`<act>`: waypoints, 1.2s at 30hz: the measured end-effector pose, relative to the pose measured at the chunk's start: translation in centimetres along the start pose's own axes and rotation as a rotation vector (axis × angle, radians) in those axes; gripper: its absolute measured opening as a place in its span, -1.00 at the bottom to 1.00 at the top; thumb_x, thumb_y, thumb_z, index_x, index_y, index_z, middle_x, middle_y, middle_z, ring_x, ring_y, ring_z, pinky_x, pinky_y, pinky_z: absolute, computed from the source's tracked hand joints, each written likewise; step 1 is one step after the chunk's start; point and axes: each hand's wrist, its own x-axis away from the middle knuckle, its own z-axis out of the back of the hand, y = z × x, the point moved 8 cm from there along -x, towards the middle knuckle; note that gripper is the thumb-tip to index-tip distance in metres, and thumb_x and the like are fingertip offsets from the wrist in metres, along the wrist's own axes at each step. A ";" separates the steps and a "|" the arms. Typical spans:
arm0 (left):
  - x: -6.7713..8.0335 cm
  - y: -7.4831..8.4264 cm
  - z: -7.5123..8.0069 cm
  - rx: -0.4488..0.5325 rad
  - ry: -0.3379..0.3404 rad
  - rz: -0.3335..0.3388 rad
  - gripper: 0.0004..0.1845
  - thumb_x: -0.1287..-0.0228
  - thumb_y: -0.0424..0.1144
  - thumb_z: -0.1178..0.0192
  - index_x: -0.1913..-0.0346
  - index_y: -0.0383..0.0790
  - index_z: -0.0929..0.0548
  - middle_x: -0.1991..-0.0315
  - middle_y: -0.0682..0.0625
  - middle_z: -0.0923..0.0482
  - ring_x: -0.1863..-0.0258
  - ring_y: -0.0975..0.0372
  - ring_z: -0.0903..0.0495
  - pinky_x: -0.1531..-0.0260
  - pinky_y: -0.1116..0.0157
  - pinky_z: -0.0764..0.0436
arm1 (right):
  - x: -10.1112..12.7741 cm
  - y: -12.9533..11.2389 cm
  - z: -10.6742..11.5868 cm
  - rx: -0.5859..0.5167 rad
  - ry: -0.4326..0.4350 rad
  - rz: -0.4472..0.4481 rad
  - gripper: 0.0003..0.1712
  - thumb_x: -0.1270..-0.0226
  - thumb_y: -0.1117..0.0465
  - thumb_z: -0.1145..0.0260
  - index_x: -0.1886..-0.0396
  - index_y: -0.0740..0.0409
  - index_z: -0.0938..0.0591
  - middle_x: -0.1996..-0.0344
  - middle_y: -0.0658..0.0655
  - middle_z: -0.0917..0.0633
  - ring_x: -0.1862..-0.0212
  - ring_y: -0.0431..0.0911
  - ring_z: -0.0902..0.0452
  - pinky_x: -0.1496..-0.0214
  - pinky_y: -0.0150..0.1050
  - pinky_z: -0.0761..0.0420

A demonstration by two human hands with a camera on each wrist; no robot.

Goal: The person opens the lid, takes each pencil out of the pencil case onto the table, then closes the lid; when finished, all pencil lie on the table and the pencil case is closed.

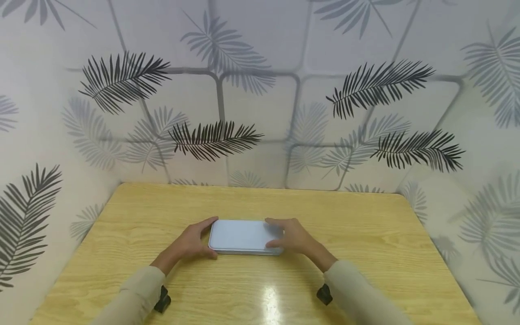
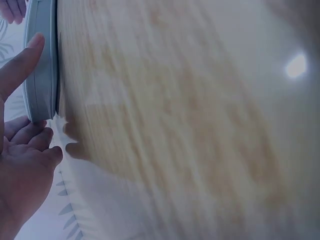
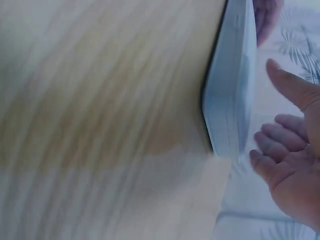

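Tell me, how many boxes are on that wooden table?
1. A flat pale tin box lies at the middle of the table, between the left hand and right hand. Nothing seems hidden.

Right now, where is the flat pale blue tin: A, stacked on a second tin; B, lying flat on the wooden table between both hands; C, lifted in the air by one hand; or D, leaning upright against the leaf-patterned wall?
B: the tin lies flat on the table, with the left hand at one end and the right hand at the other.

tin [image 1: 243, 235]: pale metal-looking, smooth, matt lid. table [image 1: 365, 234]: wood-grain, glossy w/ glare. sleeves [image 1: 134, 298]: soft cloth.
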 end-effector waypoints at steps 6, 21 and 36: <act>-0.5 -0.3 -0.4 0.002 -0.007 -0.003 0.18 0.34 -0.06 -0.61 -0.44 -0.18 -0.19 -0.43 -0.22 -0.18 -0.42 -0.10 -0.17 -0.38 -0.02 -0.26 | -0.7 -2.6 -2.4 0.011 -0.035 0.184 -0.26 0.00 0.09 -0.52 -0.22 0.20 -0.52 -0.21 0.15 -0.55 -0.29 0.03 -0.43 -0.34 -0.05 -0.43; -0.5 0.0 -0.5 0.001 0.007 0.027 0.08 0.25 -0.22 -0.58 -0.42 -0.21 -0.22 -0.40 -0.22 -0.24 -0.41 -0.08 -0.21 -0.38 0.01 -0.29 | -1.2 -5.6 -6.0 0.559 -0.062 0.300 -0.32 -0.19 -0.01 -0.37 -0.26 0.19 -0.48 -0.30 0.14 -0.47 -0.36 -0.03 -0.36 -0.33 -0.17 -0.46; -0.9 0.1 -0.3 -0.090 0.003 -0.015 0.05 0.29 -0.18 -0.59 -0.38 -0.17 -0.26 -0.33 -0.17 -0.36 -0.34 -0.05 -0.33 -0.31 -0.02 -0.38 | -0.3 -8.8 -8.2 1.087 -0.036 0.517 -0.65 -0.43 0.22 -0.10 -0.10 0.28 -0.58 -0.07 0.25 -0.64 -0.12 0.00 -0.60 -0.07 -0.30 -0.65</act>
